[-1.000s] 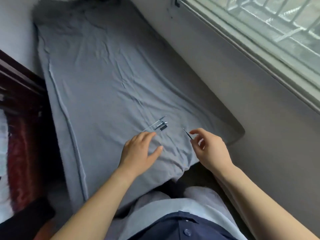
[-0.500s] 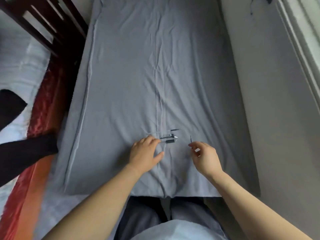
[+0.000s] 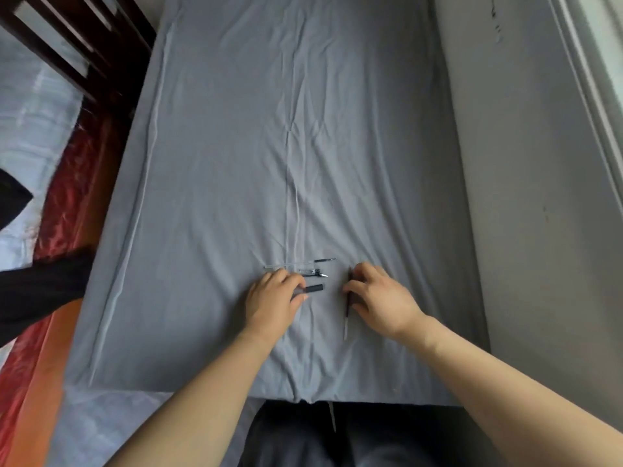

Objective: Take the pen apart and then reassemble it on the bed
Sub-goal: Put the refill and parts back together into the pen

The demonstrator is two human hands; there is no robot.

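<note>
Pen parts lie on the grey bed sheet [image 3: 303, 146] near its front edge. A thin clear refill [image 3: 303, 262] lies farthest from me, with a small metal-tipped piece [image 3: 315, 273] just below it. My left hand [image 3: 274, 299] rests on the sheet, its thumb and fingers closed on a dark grip barrel [image 3: 312, 289]. My right hand [image 3: 377, 299] pinches a slim dark refill [image 3: 347, 306] that points toward me, its pale end on the sheet.
A grey wall [image 3: 526, 163] runs along the bed's right side, with a window frame [image 3: 600, 96] beyond. At the left stand a dark wooden bed frame [image 3: 67, 38] and red-orange bedding [image 3: 57, 230]. My dark trousers [image 3: 337, 433] meet the bed's front edge.
The camera has swung to face down the bed. My left hand has moved right onto the dark barrel. My right hand has lowered the slim refill to the sheet.
</note>
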